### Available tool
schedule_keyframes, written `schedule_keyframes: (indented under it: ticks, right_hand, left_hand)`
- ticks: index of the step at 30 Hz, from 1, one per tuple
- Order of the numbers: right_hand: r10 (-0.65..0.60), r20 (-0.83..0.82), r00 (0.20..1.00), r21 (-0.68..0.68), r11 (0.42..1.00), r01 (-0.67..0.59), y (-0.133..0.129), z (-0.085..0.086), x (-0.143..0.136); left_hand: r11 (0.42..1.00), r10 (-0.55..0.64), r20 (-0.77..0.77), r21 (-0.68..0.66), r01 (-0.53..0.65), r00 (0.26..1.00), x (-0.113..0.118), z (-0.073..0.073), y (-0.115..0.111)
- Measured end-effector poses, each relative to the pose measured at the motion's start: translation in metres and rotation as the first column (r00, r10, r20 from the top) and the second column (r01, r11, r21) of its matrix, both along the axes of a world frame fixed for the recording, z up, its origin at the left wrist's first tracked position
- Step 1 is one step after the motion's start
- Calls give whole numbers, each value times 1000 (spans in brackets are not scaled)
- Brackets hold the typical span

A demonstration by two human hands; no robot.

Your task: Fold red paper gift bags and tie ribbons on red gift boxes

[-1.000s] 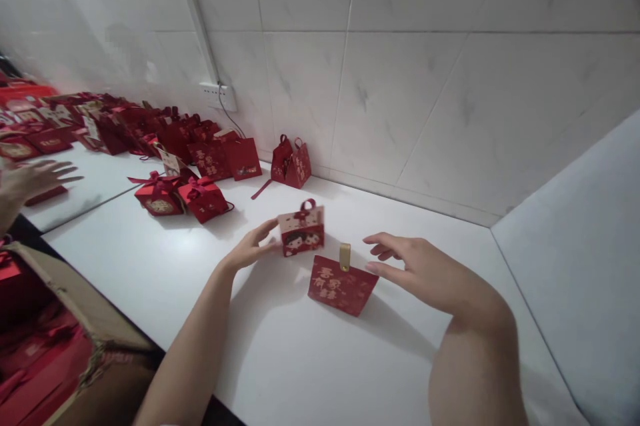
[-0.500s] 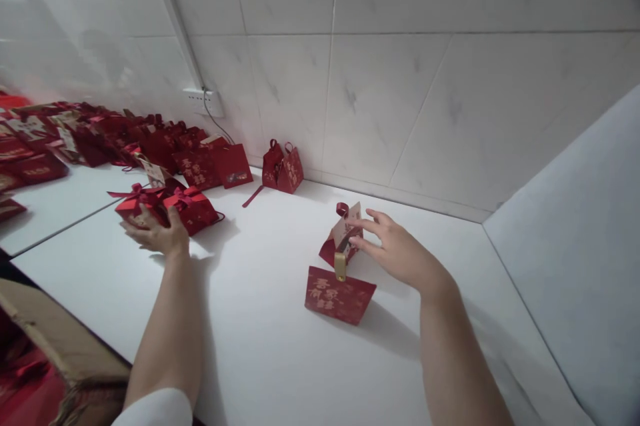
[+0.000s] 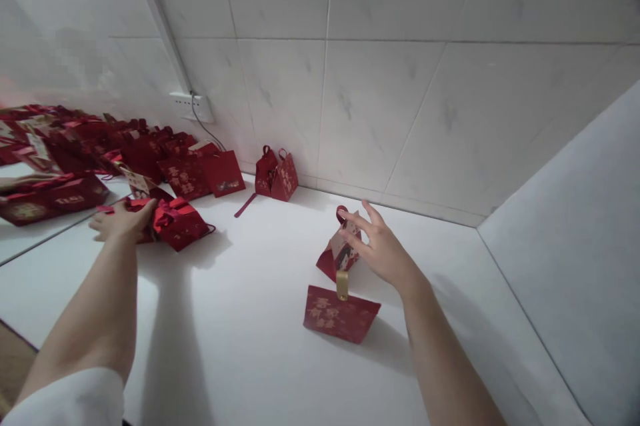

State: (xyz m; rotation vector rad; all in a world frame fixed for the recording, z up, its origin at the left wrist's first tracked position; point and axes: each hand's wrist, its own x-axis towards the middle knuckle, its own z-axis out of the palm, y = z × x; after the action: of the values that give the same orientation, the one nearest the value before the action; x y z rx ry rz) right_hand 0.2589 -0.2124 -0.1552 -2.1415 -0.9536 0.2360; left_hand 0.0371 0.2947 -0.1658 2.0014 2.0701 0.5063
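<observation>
My left hand (image 3: pixel 121 221) reaches over the red gift boxes with ribbon bows (image 3: pixel 179 221) at the left, its fingers spread against the left-hand box. At the right, my right hand (image 3: pixel 377 239) has its fingers apart beside a small red box with a pale tag and ribbon loop (image 3: pixel 326 262); the fingertips overlap its top, and whether they touch cannot be made out. Just in front of that one stands a red box with gold characters and a gold strap (image 3: pixel 341 316).
Many red boxes (image 3: pixel 143 153) crowd the back left. Two small red boxes (image 3: pixel 285 176) stand by the wall, with a red ribbon strip (image 3: pixel 245 205) nearby. At the far left a person's hand (image 3: pixel 23 181) touches a long red box (image 3: pixel 55 199).
The view has shifted left. My left hand has moved left across the bowed boxes, and my right hand's fingers now overlap the ribbon loop. Another person's hand and a long box have appeared at far left.
</observation>
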Motion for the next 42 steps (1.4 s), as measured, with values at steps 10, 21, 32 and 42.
schedule_keyframes:
  ticks: [10,21,32,42]
  right_hand:
    - [44,29,999,-36,998,-43,7,-9,1]
    - [48,90,995,52,997,-53,-10,-24,30]
    - [55,35,998,195,979,-61,-43,-54,38]
    - [-314,-121,942,-211,935,285,-47,-70,93]
  left_hand:
    - [966,-254,-100,13,257,962,64,-22,-93]
    - [590,-807,-108,-112,800,580,159,-9,-278]
    - [-72,-980,-186,-10,997,-72,201,-4,-304]
    - [-219,-967,-113,-83,972,-227,154,-11,-281]
